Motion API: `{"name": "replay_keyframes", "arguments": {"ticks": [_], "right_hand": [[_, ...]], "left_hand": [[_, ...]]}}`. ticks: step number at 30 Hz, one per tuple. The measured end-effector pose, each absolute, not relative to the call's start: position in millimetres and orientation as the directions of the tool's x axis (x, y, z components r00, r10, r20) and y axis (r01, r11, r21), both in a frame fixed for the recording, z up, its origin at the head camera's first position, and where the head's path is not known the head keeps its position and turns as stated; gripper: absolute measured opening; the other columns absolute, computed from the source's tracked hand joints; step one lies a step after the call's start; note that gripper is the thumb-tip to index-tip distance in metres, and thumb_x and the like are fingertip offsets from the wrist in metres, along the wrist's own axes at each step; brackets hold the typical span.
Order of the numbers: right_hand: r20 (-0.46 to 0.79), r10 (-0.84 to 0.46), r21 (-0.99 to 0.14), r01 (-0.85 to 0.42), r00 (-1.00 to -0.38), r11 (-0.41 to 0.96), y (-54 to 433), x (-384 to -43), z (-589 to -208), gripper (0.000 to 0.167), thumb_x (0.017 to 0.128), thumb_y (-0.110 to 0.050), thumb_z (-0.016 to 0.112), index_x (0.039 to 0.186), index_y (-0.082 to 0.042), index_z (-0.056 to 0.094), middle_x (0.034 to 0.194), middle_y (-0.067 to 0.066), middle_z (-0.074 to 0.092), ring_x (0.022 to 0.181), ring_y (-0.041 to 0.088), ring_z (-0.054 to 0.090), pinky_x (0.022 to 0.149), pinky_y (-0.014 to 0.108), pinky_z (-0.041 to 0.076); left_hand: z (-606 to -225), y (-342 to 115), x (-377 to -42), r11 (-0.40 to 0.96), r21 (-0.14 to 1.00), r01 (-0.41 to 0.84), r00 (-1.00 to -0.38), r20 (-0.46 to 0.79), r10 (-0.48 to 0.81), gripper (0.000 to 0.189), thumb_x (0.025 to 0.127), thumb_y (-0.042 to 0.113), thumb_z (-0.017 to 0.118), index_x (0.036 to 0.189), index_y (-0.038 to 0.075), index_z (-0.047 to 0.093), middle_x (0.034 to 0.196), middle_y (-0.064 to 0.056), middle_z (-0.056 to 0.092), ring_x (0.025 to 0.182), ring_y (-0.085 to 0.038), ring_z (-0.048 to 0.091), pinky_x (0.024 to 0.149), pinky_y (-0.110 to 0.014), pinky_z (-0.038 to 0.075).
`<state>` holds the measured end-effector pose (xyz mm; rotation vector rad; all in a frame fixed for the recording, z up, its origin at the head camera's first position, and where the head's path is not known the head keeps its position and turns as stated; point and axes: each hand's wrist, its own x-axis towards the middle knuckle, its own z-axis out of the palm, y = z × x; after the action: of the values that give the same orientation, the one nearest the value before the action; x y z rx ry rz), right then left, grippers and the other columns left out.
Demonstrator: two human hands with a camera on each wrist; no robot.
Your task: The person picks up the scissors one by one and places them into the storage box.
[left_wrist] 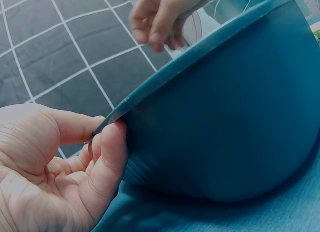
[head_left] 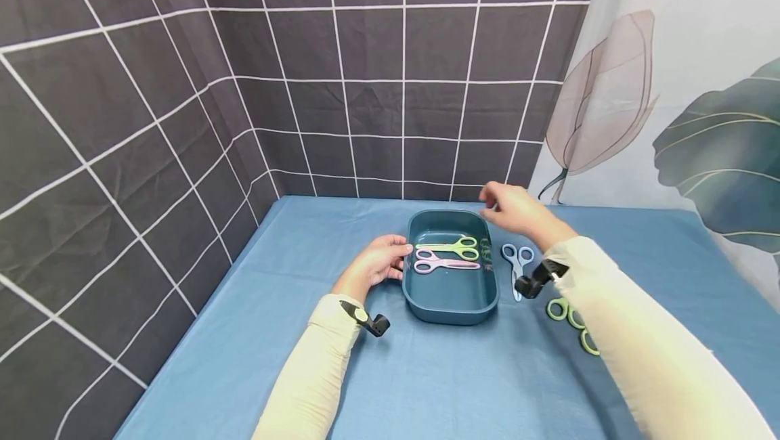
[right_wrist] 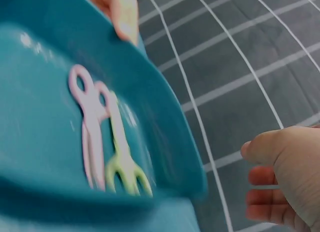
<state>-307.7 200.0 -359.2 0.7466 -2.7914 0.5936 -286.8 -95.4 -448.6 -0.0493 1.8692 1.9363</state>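
A dark blue rectangular plastic bin [head_left: 452,317] stands on the cloth-covered table. My left hand [head_left: 379,260] pinches its left rim between thumb and fingers, as the left wrist view shows closely. Inside the bin lie yellow-green scissors [head_left: 453,248] and pink scissors [head_left: 447,264], side by side with their handles at opposite ends. My right hand [head_left: 510,207] hovers by the bin's back right corner, its fingers loosely bent and holding nothing. Below that hand, right of the bin, rest light blue scissors [head_left: 516,265] with the handles toward the back.
More green scissor handles [head_left: 557,309] show farther right on the blue tablecloth [head_left: 390,386], their other parts hidden under the right forearm. A dark curtain with white grid lines [head_left: 365,108] hangs behind and to the left. A leaf-patterned white curtain [head_left: 676,20] hangs at the right.
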Motion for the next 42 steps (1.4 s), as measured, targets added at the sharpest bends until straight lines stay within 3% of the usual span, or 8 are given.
{"name": "replay_keyframes", "arguments": {"ticks": [8,12,18,22,31,36,42], "right_hand": [[0.206,-0.273,-0.283,-0.324,-0.94,0.903,266,-295,-340,0.016,0.093,-0.016,0.062,0.095,0.0,0.057,0.084,0.016,0.065,0.076,0.032,0.061,0.071,0.051,0.051],[0.049,-0.209,-0.268,-0.215,-0.977,0.939,289,-290,-342,0.02,0.094,-0.019,0.06,0.086,0.0,0.059,0.07,0.01,0.063,0.062,0.025,0.061,0.062,0.044,0.051],[-0.255,-0.131,-0.376,-0.027,-0.958,0.926,301,-277,-360,0.03,0.098,-0.018,0.058,0.091,0.011,0.061,0.069,0.013,0.062,0.057,0.02,0.066,0.056,0.034,0.061],[-0.367,-0.094,-0.406,0.068,-0.925,0.911,301,-267,-374,0.029,0.096,-0.016,0.059,0.086,0.011,0.059,0.066,0.012,0.06,0.055,0.02,0.066,0.055,0.032,0.062],[-0.486,-0.054,-0.383,0.157,-0.872,0.91,297,-246,-400,0.026,0.093,-0.014,0.066,0.083,0.009,0.058,0.063,0.014,0.063,0.055,0.021,0.066,0.056,0.034,0.062],[-0.475,-0.041,-0.411,0.18,-0.879,0.894,300,-240,-401,0.024,0.091,-0.014,0.068,0.081,0.006,0.058,0.063,0.014,0.062,0.055,0.021,0.065,0.056,0.034,0.062],[-0.413,-0.034,-0.373,0.135,-0.91,0.918,298,-235,-406,0.019,0.082,-0.01,0.066,0.067,-0.003,0.057,0.056,0.009,0.06,0.05,0.018,0.064,0.051,0.029,0.059]], "left_hand": [[-448,-96,-289,0.02,0.944,-0.33,-0.903,-0.321,0.286,0.029,0.101,0.009,0.06,0.127,0.001,0.049,0.082,-0.007,0.056,0.057,-0.012,0.053,0.043,-0.022,0.053],[-448,-98,-290,0.029,0.942,-0.334,-0.903,-0.329,0.277,0.032,0.101,0.009,0.06,0.13,0.001,0.049,0.084,-0.007,0.058,0.058,-0.012,0.054,0.044,-0.022,0.053],[-448,-98,-289,0.039,0.937,-0.348,-0.896,-0.345,0.279,0.032,0.101,0.009,0.06,0.13,0.0,0.049,0.083,-0.008,0.058,0.058,-0.012,0.054,0.045,-0.023,0.054],[-448,-97,-288,0.04,0.936,-0.35,-0.893,-0.346,0.288,0.032,0.101,0.009,0.06,0.13,0.0,0.049,0.083,-0.007,0.058,0.058,-0.012,0.054,0.046,-0.022,0.054],[-447,-96,-288,0.038,0.939,-0.341,-0.899,-0.337,0.279,0.027,0.102,0.009,0.059,0.125,0.001,0.05,0.082,-0.007,0.056,0.057,-0.012,0.053,0.044,-0.022,0.053],[-443,-94,-289,0.035,0.939,-0.343,-0.898,-0.339,0.281,0.027,0.101,0.009,0.06,0.125,0.002,0.05,0.084,-0.008,0.056,0.057,-0.012,0.053,0.044,-0.022,0.052],[-443,-93,-289,0.044,0.941,-0.337,-0.897,-0.335,0.289,0.027,0.101,0.009,0.06,0.124,0.002,0.05,0.084,-0.008,0.056,0.058,-0.013,0.053,0.044,-0.023,0.053]]}}
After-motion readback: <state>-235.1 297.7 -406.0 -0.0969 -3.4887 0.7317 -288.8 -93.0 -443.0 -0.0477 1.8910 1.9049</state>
